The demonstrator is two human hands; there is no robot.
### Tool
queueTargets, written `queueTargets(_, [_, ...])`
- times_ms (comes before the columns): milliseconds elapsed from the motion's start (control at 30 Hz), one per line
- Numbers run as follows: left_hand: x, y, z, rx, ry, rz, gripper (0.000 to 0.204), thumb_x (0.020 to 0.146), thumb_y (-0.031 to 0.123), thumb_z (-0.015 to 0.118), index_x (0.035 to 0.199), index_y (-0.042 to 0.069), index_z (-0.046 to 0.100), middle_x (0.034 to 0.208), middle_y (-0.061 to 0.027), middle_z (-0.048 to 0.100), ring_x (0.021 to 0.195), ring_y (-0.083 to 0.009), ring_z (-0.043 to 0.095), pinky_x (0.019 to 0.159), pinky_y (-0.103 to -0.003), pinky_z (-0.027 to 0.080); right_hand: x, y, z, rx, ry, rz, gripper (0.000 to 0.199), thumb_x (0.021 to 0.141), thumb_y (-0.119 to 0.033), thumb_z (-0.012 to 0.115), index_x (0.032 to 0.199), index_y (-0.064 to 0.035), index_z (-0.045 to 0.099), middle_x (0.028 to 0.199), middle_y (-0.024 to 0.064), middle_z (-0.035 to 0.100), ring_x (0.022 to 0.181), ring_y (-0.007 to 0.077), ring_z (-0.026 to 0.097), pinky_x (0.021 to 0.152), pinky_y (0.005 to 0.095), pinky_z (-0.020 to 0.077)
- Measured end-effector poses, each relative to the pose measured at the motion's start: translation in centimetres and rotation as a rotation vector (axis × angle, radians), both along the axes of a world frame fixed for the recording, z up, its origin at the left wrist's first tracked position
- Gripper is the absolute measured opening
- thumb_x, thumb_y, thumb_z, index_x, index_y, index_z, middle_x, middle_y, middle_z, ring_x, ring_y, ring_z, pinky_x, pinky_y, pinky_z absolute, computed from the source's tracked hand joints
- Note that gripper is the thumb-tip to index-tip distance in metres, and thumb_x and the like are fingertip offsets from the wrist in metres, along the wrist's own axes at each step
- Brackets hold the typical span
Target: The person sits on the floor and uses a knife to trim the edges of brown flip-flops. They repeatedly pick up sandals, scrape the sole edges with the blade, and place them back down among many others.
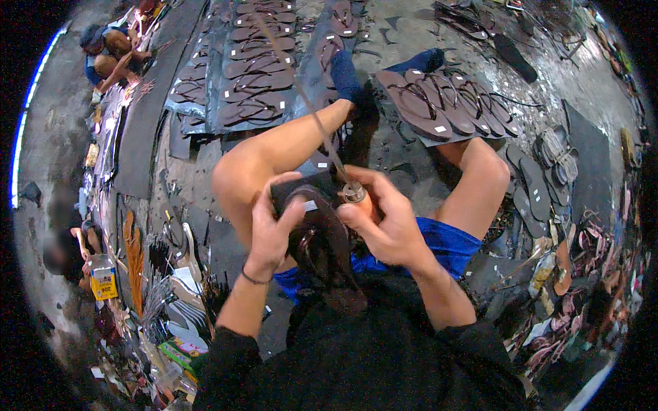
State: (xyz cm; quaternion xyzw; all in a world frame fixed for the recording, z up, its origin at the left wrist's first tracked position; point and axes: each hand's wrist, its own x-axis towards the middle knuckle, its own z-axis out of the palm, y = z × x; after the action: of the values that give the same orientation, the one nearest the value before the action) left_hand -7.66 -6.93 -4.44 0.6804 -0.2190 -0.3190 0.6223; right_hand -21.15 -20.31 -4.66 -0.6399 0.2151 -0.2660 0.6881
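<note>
In front of my body, my left hand (273, 222) grips a dark brown flip-flop (321, 236) with a small white label on its sole, thumb on top. A piece of black sheet (298, 188) shows at the toe end, by my fingers. My right hand (392, 226) is wrapped around the wooden handle of a long, narrow-bladed knife (322, 127). Its blade runs up and to the left, away from me, and blurs toward the tip. The knife's metal collar sits close beside the flip-flop; whether the blade touches the sole I cannot tell.
Rows of brown flip-flops (257, 89) lie on plastic sheeting ahead. Another row (445, 103) lies by my right knee. Loose soles (529, 192) and scraps (576, 288) cover the right side. Wire bundles (156, 270) and a yellow packet (103, 279) are at left. Another person (110, 55) crouches far left.
</note>
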Motion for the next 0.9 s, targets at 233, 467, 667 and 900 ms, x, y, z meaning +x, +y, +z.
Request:
queueTargets(233, [4.4,1.2,4.4,-0.033,0.164,0.143,0.021,0.094,0.020,0.060,0.103,0.001,0.060,0.095,-0.0043,0.067,0.081,-0.0095,0.063,0.073,-0.024,0.053,-9.3,2.5,-2.8,-0.400,0.247,0.039,0.035,0.078,-0.010,0.070,0.113,-0.0036,0.065,0.086,0.0116,0.066,0.061,0.0177,0.057,0.058,0.0287,0.0487])
queueTargets(467, [2.7,3.3,2.7,0.000,0.352,0.182,0.021,0.093,0.018,0.061,0.106,0.002,0.057,0.099,-0.0035,0.064,0.088,-0.0091,0.060,0.082,-0.026,0.050,-11.3,5.0,-4.4,-0.318,0.269,0.148,0.033,0.076,-0.012,0.073,0.108,-0.0044,0.067,0.092,0.0121,0.069,0.063,0.0198,0.063,0.057,0.0295,0.0516])
queueTargets(667, [2.1,3.3,2.5,0.059,0.153,0.023,0.025,0.088,0.015,0.067,0.107,0.001,0.057,0.100,-0.0032,0.064,0.091,-0.0104,0.059,0.084,-0.027,0.048,-7.7,1.1,-1.1,-0.510,0.318,0.170,0.034,0.077,-0.016,0.074,0.109,-0.0058,0.067,0.089,0.0122,0.069,0.068,0.0237,0.065,0.060,0.0326,0.0529])
queueTargets(900, [1.8,1.7,2.6,0.153,0.132,-0.182,0.027,0.084,0.018,0.072,0.100,0.001,0.060,0.092,-0.0021,0.065,0.084,-0.0092,0.059,0.077,-0.026,0.047,-3.7,-3.9,4.4,-0.408,0.420,0.387,0.029,0.085,-0.026,0.068,0.104,-0.0037,0.067,0.078,0.0150,0.067,0.066,0.0270,0.065,0.059,0.0357,0.0523])
